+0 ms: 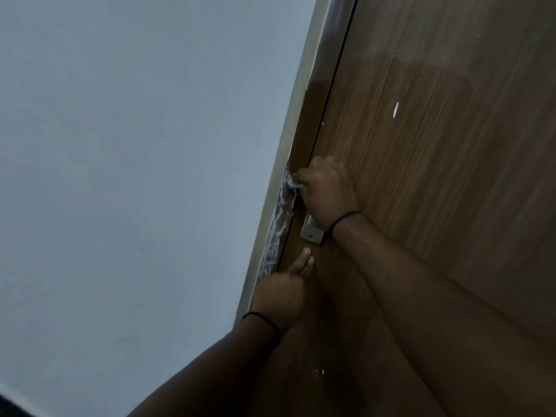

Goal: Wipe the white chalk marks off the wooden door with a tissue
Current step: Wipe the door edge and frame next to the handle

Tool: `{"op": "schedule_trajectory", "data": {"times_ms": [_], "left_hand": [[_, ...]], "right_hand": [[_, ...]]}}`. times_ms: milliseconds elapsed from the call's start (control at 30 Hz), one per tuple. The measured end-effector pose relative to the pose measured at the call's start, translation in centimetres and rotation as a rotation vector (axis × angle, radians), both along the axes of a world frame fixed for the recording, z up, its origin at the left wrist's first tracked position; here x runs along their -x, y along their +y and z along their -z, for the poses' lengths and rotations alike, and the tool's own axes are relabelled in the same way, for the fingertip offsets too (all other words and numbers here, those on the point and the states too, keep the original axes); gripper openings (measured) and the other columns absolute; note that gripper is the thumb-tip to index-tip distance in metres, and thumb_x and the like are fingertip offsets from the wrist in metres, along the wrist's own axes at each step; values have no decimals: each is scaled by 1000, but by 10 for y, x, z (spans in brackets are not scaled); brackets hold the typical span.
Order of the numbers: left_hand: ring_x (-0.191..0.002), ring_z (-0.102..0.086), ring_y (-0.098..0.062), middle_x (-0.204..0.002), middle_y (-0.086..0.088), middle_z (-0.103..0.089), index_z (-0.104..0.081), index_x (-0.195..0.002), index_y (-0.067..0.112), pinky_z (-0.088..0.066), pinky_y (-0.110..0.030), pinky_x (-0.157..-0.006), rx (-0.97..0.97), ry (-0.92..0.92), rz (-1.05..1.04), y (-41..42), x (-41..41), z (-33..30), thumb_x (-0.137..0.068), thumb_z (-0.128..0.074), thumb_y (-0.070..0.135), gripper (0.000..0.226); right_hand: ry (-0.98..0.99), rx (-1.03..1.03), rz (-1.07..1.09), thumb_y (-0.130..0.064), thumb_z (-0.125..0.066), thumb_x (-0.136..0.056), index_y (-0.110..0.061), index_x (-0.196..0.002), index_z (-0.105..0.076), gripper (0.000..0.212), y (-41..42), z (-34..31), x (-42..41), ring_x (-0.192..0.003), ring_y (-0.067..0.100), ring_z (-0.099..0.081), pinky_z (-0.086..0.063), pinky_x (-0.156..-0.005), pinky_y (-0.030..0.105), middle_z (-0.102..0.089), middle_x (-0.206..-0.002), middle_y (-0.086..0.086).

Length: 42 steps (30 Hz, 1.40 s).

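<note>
I see the right hand (326,191) up at the left edge of the door (436,176), its grip clamped on a wadded tissue (293,183), pressing it against the frame strip (304,136) beside the door edge. Chalk marks (278,230) smear the strip in a whitish mottled band from the tissue down toward the left hand; above the tissue the strip looks plain brown. A few small white flecks (395,109) sit on the door face higher up, and a couple more low near the forearms. Left hand (281,291) is below, fingers (304,261) straight and together, tips touching the door just beside its edge, holding nothing. A metal lock plate (313,231) sits on the door between the two hands, partly hidden by the right wrist. Each wrist carries a thin black band (343,219). Grey wall (135,176) fills the left side, with a pale trim (288,139) between it and the strip.
</note>
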State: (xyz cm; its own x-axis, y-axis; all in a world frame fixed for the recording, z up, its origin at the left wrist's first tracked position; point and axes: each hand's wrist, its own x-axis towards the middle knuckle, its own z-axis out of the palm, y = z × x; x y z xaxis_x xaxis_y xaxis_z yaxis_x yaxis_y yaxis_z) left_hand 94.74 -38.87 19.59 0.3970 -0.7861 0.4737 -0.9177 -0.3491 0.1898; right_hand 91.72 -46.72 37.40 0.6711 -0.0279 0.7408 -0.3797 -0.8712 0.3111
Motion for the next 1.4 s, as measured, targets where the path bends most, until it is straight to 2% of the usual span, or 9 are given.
{"op": "schedule_trajectory", "data": {"times_ms": [167,333,467,633,833,933,1033,1200,1400], "left_hand": [[-75,-62,-20,-161,18,5,-14,-156,30,-36,-28,-59,24,-23,-10,-3,0,1,-99,-36,26,61],[-61,-45,-15,-161,17,12,-7,-156,30,-41,-29,-58,45,-31,-2,-2,-3,8,-98,-36,24,65],[-84,-54,-20,-163,7,15,2,-156,28,-43,-30,-61,95,-69,36,5,-5,16,-97,-40,21,73],[-98,-53,-25,-163,6,13,5,-156,25,-34,-30,-60,218,-100,4,5,-6,3,-99,-42,26,74],[-67,-49,-20,-163,10,13,-6,-157,26,-29,-28,-49,170,-70,-22,5,-5,-3,-100,-36,22,65],[-59,-38,-14,-162,11,14,-7,-157,26,-20,-25,-45,176,-90,-37,5,-13,1,-99,-37,20,66],[-66,-48,-20,-159,12,19,-7,-156,27,-29,-27,-49,194,-103,-29,2,-19,10,-98,-36,21,66],[-83,-52,-26,-160,8,14,-2,-156,26,-36,-32,-53,186,-75,-22,2,-21,35,-98,-34,21,67],[-90,-54,-26,-162,7,8,1,-155,28,-32,-32,-54,133,-51,14,12,-16,52,-96,-40,18,72]], "right_hand": [[-45,32,35,-12,-51,-96,-13,-99,-72,22,0,-16,-4,-94,24,-51,-33,-74,32,-62,-95,7],[-77,36,74,-11,-50,-92,-16,-93,-66,17,4,-5,-7,-93,21,-51,-29,-76,32,-61,-93,3],[5,107,93,-20,-57,-92,-23,-99,-70,15,0,-5,2,-99,21,-50,-25,-80,34,-64,-93,-1],[-153,74,131,-11,-50,-90,-17,-95,-66,18,8,-26,-8,-100,27,-50,-27,-80,37,-63,-96,5],[109,73,115,-16,-58,-90,-23,-105,-71,21,11,-3,-3,-102,27,-52,-31,-85,39,-65,-98,4],[63,105,113,-22,-61,-89,-24,-100,-73,16,7,-8,0,-98,27,-54,-31,-86,40,-67,-92,3],[-50,91,146,-14,-57,-87,-19,-94,-72,17,9,-7,-7,-96,27,-54,-30,-85,39,-67,-87,3],[130,87,159,-14,-65,-83,-22,-90,-74,14,22,6,-15,-89,27,-55,-31,-84,39,-67,-81,3],[-163,45,178,5,-49,-74,-13,-77,-62,23,25,-14,-22,-86,28,-52,-25,-77,36,-63,-78,8]]}}
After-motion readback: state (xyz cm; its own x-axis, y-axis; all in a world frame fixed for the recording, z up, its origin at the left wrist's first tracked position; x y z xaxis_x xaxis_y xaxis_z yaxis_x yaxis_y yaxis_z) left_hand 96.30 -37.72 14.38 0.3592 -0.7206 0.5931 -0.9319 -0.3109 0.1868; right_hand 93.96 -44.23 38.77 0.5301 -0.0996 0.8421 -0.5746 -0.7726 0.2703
